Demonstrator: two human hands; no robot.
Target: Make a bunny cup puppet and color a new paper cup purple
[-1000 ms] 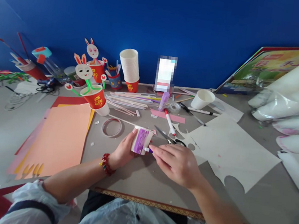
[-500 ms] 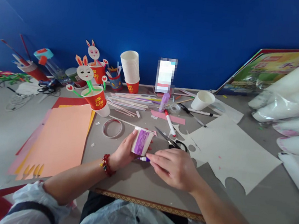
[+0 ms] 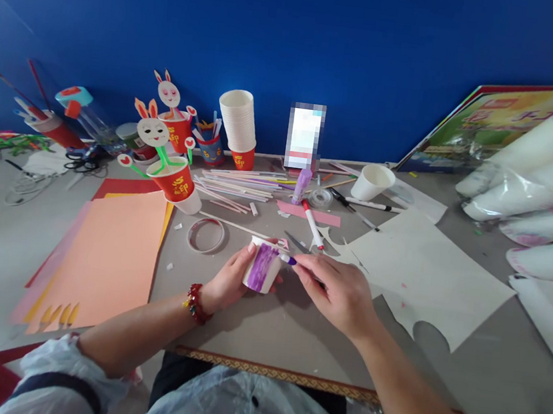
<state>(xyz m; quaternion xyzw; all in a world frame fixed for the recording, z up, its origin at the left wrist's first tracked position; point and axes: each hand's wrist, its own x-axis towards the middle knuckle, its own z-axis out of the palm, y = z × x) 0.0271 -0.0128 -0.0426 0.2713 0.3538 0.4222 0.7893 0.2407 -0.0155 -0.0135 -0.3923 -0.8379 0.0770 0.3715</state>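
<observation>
My left hand (image 3: 228, 279) is wrapped round a white paper cup (image 3: 263, 269), tilted a little, with a broad band of purple ink down its side. Pinched in the fingers of my right hand (image 3: 337, 291) is a purple marker (image 3: 288, 259), its tip at the upper right part of the purple band. Scissors (image 3: 297, 242) lie just behind, their handles mostly hidden by my right hand. A roll of tape (image 3: 206, 236) rests on the table left of the cup.
Coloured paper sheets (image 3: 115, 247) lie at left, cut white paper (image 3: 420, 271) at right. Behind are rabbit-faced red cups (image 3: 171, 179), a stack of paper cups (image 3: 239, 125), straws (image 3: 239, 185), a glue stick (image 3: 302, 186), a red marker (image 3: 313, 225) and another white cup (image 3: 373, 182).
My right hand has moved up with the marker, from the cup's lower right edge to near its rim. The left hand keeps its hold on the cup.
</observation>
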